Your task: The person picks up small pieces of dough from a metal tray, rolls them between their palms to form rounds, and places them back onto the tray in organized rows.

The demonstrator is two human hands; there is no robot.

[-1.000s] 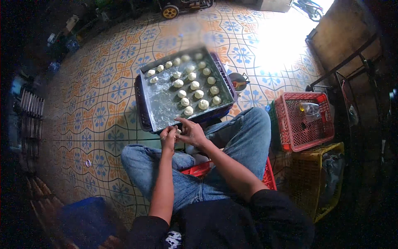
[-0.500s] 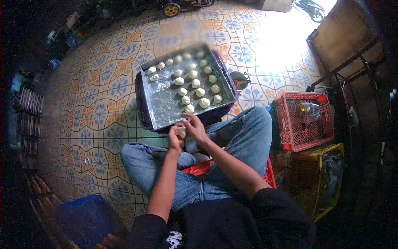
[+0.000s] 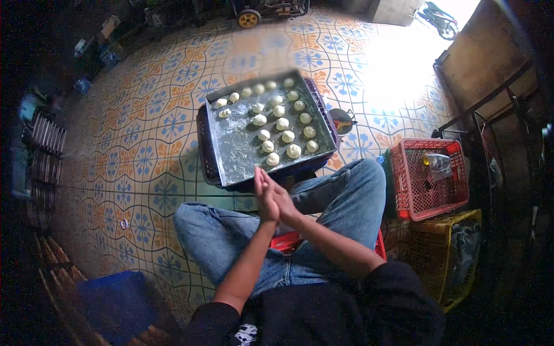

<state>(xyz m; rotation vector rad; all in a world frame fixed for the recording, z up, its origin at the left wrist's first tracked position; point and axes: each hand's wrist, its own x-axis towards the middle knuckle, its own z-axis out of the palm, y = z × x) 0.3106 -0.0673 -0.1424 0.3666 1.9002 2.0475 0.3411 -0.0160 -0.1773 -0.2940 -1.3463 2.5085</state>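
Note:
My left hand (image 3: 266,206) and my right hand (image 3: 284,202) are pressed palm to palm above my lap, with fingers straight and pointing at the tray. The dough ball seen in them a moment earlier is hidden between the palms. Just beyond my fingertips lies a greased metal tray (image 3: 235,147) with several pale dough balls (image 3: 282,123) in loose rows. They fill its right side and far edge, while the near left part is bare, shiny metal. Beneath the tray is a dark purple crate (image 3: 324,106).
A dark pan (image 3: 341,128) with something red in it stands right of the tray. Further right are a red plastic crate (image 3: 404,190) holding a clear bag with yellow (image 3: 437,164), and a yellow crate (image 3: 444,254). A blue object (image 3: 118,305) lies at lower left on the patterned tile floor.
My hands have gone from fingering the dough ball, which was showing, to being pressed flat together over it. The whole view has shifted slightly; the tray stays in place.

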